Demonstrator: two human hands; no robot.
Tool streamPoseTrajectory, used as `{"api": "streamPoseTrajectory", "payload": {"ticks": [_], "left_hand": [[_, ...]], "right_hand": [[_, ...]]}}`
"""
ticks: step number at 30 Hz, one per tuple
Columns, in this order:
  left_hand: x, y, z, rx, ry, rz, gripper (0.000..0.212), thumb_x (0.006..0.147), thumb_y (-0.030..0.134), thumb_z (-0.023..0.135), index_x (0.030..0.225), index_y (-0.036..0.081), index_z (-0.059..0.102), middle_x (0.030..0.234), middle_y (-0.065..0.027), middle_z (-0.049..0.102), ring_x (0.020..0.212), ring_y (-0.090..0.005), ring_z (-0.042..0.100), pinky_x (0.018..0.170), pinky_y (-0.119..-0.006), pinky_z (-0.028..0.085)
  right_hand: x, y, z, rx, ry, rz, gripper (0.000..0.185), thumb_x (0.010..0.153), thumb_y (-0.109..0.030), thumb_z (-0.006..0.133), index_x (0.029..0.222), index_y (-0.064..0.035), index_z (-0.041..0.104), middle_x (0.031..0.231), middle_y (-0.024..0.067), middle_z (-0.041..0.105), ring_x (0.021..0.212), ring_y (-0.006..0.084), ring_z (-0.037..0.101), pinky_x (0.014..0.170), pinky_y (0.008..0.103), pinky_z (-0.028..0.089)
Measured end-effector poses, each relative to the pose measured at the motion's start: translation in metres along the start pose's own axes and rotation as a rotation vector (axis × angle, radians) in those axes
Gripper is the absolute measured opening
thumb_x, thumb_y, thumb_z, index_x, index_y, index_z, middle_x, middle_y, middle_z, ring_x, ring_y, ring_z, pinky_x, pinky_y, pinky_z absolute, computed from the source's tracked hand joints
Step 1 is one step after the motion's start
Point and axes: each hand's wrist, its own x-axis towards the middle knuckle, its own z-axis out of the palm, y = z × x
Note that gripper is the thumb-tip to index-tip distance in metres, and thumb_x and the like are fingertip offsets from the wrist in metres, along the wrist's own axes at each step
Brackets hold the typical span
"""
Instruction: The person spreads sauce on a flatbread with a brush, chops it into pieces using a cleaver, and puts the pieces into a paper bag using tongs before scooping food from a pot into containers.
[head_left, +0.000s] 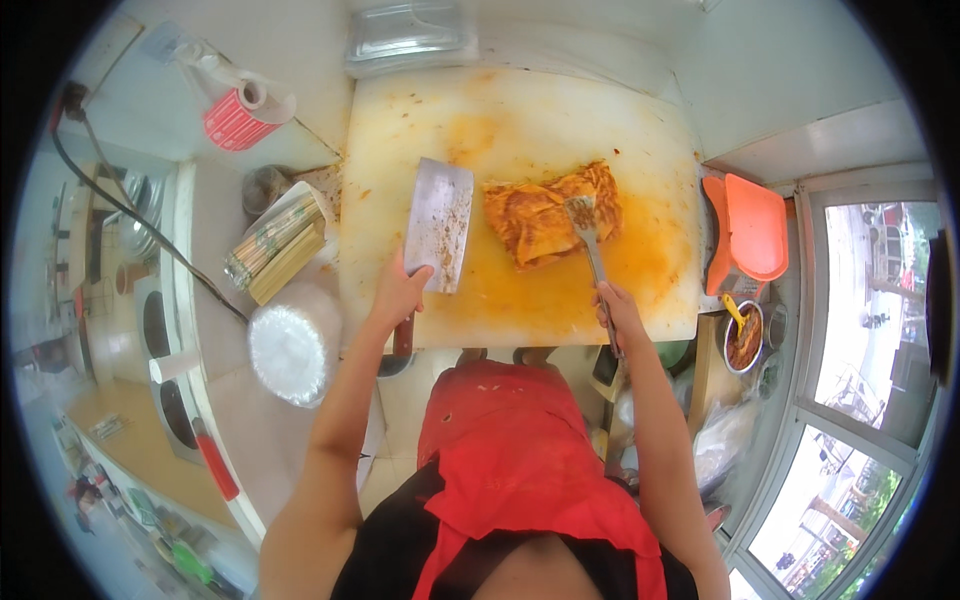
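Observation:
On a stained white cutting board (420, 112) lies a folded, sauce-coated flatbread or pancake (525, 221), orange-brown on top. My left hand (401, 292) grips a cleaver (439, 225) by its wooden handle, the thumb against the lower blade. Brown specks cling to that broad blade, which is to the left of the flatbread. In my right hand (621, 311) is the handle of a metal spatula (591, 244). The spatula's smeared head rests over the flatbread's right part.
Left of the board are packs of wooden skewers or chopsticks (289, 247) and a plastic-wrapped stack (291, 345). A red-patterned roll (238, 118) hangs on the wall. To the right are an orange plastic holder (754, 232) and a sauce bowl (742, 345) with a yellow-handled utensil. Clear plastic containers (405, 34) sit behind.

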Motion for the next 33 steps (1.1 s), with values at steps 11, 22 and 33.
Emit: {"api": "streamPoseTrajectory", "payload": {"ticks": [11,22,33], "left_hand": [[-0.007,-0.058,-0.001,-0.062,0.122,-0.139,0.038,0.085,0.012,0.062,0.117,-0.001,0.047,0.084,-0.0105,0.061,0.043,-0.0143,0.051,0.038,-0.029,0.043],[0.017,-0.007,0.160,0.018,-0.149,-0.120,0.033,0.088,0.011,0.058,0.117,0.000,0.045,0.074,-0.0077,0.056,0.040,-0.0144,0.050,0.037,-0.029,0.043],[0.015,0.163,0.372,-0.057,-0.462,0.073,0.030,0.088,0.012,0.057,0.114,0.001,0.048,0.077,-0.0064,0.057,0.041,-0.0128,0.049,0.038,-0.027,0.042]], "right_hand": [[-0.071,0.019,-0.093,0.170,0.143,0.210,0.039,0.098,-0.035,0.048,0.120,-0.0035,0.053,0.080,0.0023,0.059,0.049,0.0088,0.049,0.043,0.0217,0.039],[0.027,-0.027,-0.100,0.107,-0.057,0.081,0.029,0.096,-0.025,0.053,0.113,-0.0018,0.059,0.070,0.0003,0.054,0.046,0.0064,0.043,0.041,0.0206,0.032],[-0.081,-0.089,-0.324,0.285,0.246,-0.208,0.021,0.096,-0.024,0.053,0.101,-0.0051,0.061,0.068,-0.0020,0.053,0.041,0.0042,0.039,0.038,0.0187,0.029]]}}
